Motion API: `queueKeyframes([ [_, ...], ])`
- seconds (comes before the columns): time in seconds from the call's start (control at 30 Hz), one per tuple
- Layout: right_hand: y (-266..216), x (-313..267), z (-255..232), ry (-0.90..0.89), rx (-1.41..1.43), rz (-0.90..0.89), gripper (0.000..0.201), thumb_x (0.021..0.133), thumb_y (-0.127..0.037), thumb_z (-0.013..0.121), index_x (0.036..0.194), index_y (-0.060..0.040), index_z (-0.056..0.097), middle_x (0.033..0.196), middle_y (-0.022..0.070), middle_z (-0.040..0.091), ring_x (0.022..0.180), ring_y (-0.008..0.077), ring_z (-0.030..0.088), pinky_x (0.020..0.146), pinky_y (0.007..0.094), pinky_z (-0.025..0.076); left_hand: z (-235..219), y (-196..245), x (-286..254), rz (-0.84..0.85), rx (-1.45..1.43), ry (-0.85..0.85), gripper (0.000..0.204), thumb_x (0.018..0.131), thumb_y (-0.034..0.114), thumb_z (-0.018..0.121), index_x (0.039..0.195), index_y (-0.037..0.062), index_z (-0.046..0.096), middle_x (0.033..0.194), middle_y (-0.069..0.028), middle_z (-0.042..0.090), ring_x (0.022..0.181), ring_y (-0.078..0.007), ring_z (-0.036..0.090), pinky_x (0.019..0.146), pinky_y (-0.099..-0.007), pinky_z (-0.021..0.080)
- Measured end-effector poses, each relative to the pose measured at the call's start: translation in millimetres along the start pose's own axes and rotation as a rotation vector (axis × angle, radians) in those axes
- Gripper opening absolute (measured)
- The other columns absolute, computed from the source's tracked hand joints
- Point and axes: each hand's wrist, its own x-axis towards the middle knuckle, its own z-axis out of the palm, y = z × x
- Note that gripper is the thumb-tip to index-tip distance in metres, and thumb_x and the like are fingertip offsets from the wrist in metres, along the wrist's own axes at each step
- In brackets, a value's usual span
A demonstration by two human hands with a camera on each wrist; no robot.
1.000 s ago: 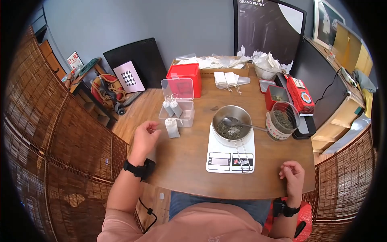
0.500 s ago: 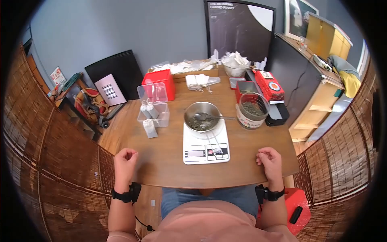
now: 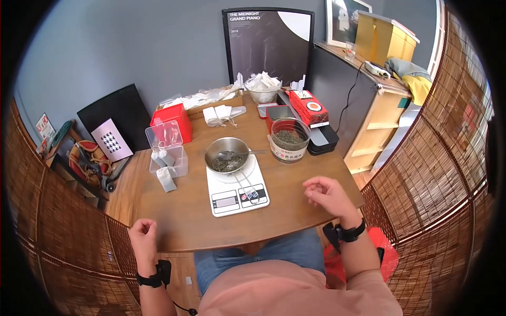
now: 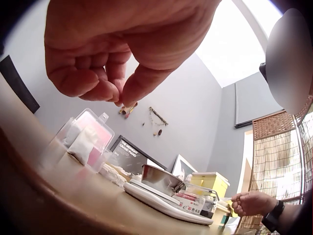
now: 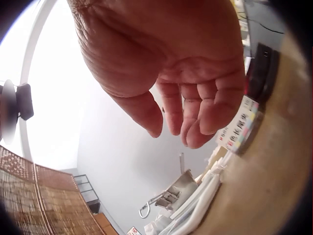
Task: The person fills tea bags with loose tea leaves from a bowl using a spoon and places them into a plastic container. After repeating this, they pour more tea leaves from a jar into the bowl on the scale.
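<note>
My left hand (image 3: 143, 239) hovers at the table's left front corner, fingers loosely curled. In the left wrist view its thumb meets the fingertips with nothing visible between them. My right hand (image 3: 329, 195) is over the right side of the table, fingers loosely bent and holding nothing. Between the hands, a steel pan (image 3: 226, 145) with a wire handle sits on a white digital kitchen scale (image 3: 239, 205). Dried tea leaves (image 3: 227, 164) and a spoon (image 3: 242, 154) lie in it. A filled tea bag (image 3: 166, 180) stands before a clear plastic box (image 3: 180, 163) containing filled bags.
A clear tub (image 3: 289, 145) of dried leaves stands right of the pan, before a red packet (image 3: 311, 107). Behind are a red container (image 3: 182, 124), flat white bags (image 3: 217, 115), a cardboard tray (image 3: 211, 107) and a bowl (image 3: 262, 95) of white bags.
The head view has turned right. My left hand has drawn back from beside the standing tea bag to the front corner. My right hand has come forward over the table, its fingers straightening somewhat.
</note>
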Motion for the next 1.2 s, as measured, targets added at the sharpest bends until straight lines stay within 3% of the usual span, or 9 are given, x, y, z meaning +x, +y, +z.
queueKeyframes([
  [0.1, -20.9, 16.0, -6.5, -0.005, -0.202, -0.108, 0.023, 0.082, -0.006, 0.063, 0.104, -0.0005, 0.059, 0.089, 0.0021, 0.06, 0.069, 0.0065, 0.056, 0.062, 0.0204, 0.045, 1.2, -2.8, -0.5, -0.032, 0.005, -0.015, 0.005, 0.082, 0.001, 0.061, 0.078, 0.0013, 0.058, 0.067, 0.0054, 0.052, 0.059, -0.0023, 0.044, 0.053, -0.0173, 0.035],
  [0.2, -37.2, 46.3, -1.3, 0.135, -0.6, -0.364, 0.03, 0.078, -0.005, 0.066, 0.106, -0.0013, 0.058, 0.096, 0.0065, 0.058, 0.068, 0.0101, 0.057, 0.062, 0.0232, 0.046, 11.4, 13.8, -5.6, -0.062, -0.104, -0.057, 0.005, 0.082, 0.001, 0.061, 0.078, 0.0017, 0.058, 0.067, 0.0054, 0.052, 0.059, -0.0021, 0.045, 0.053, -0.0174, 0.036],
  [0.37, -22.3, 95.8, 1.8, 0.252, -0.916, -0.51, 0.034, 0.074, -0.011, 0.069, 0.105, -0.0037, 0.057, 0.106, 0.0125, 0.055, 0.085, 0.0287, 0.06, 0.075, 0.0375, 0.049, 27.2, 18.3, -4.2, 0.006, -0.132, -0.088, 0.005, 0.081, 0.0, 0.062, 0.077, 0.0017, 0.059, 0.067, 0.0055, 0.053, 0.058, -0.002, 0.045, 0.053, -0.0175, 0.036],
  [0.43, -18.5, 101.8, 5.2, 0.26, -0.98, -0.536, 0.032, 0.075, -0.016, 0.069, 0.102, -0.0047, 0.058, 0.106, 0.0129, 0.056, 0.093, 0.0333, 0.058, 0.079, 0.0409, 0.048, 32.1, 20.5, -6.5, -0.019, -0.157, -0.144, 0.005, 0.08, 0.0, 0.063, 0.077, 0.0018, 0.059, 0.066, 0.0056, 0.053, 0.059, -0.0021, 0.046, 0.054, -0.0178, 0.037],
  [0.5, -14.8, 105.3, 8.4, 0.277, -1.104, -0.361, 0.029, 0.074, -0.017, 0.068, 0.099, -0.0052, 0.059, 0.102, 0.0128, 0.057, 0.091, 0.0328, 0.059, 0.077, 0.0405, 0.049, 38.1, 20.5, -10.1, -0.007, -0.165, -0.114, 0.005, 0.08, 0.001, 0.064, 0.076, 0.0016, 0.06, 0.066, 0.0052, 0.054, 0.06, -0.0023, 0.047, 0.055, -0.018, 0.038],
  [0.67, -7.3, 117.8, 2.7, 0.273, -1.083, -0.384, 0.015, 0.072, -0.011, 0.068, 0.079, -0.0038, 0.057, 0.087, 0.0137, 0.058, 0.082, 0.0338, 0.058, 0.071, 0.043, 0.047, 45.8, 37.9, -3.3, -0.016, -0.086, -0.241, 0.005, 0.079, 0.003, 0.066, 0.077, 0.0012, 0.062, 0.067, 0.0043, 0.056, 0.06, -0.0025, 0.048, 0.055, -0.0186, 0.039],
  [0.87, -42.1, 122.5, -6.0, 0.262, -1.005, -0.465, 0.016, 0.072, -0.008, 0.069, 0.079, -0.0025, 0.057, 0.082, 0.0148, 0.058, 0.078, 0.0343, 0.058, 0.068, 0.041, 0.047, 51.1, 70.5, 14.2, -0.06, -0.147, -0.352, 0.01, 0.081, 0.009, 0.067, 0.087, 0.0014, 0.062, 0.072, 0.0027, 0.059, 0.063, -0.0042, 0.053, 0.056, -0.0205, 0.044],
  [1.03, -116.0, 116.1, 0.3, 0.262, -0.897, -0.587, 0.016, 0.071, -0.002, 0.069, 0.079, -0.0009, 0.055, 0.077, 0.013, 0.056, 0.073, 0.0307, 0.058, 0.065, 0.0376, 0.046, 68.5, 104.0, 16.9, -0.025, -0.308, -0.473, 0.036, 0.089, 0.023, 0.057, 0.119, 0.0027, 0.052, 0.109, -0.0091, 0.055, 0.09, -0.0175, 0.059, 0.064, -0.03, 0.052],
  [1.2, -167.1, 101.1, 35.6, 0.037, -0.841, -0.772, 0.016, 0.07, -0.001, 0.068, 0.079, -0.0013, 0.055, 0.076, 0.0121, 0.055, 0.071, 0.0297, 0.057, 0.063, 0.0368, 0.046, 94.6, 138.8, 25.1, -0.063, -0.53, -0.558, 0.053, 0.092, 0.035, 0.052, 0.134, 0.0052, 0.037, 0.122, -0.0107, 0.047, 0.099, -0.0229, 0.057, 0.069, -0.0352, 0.053],
])
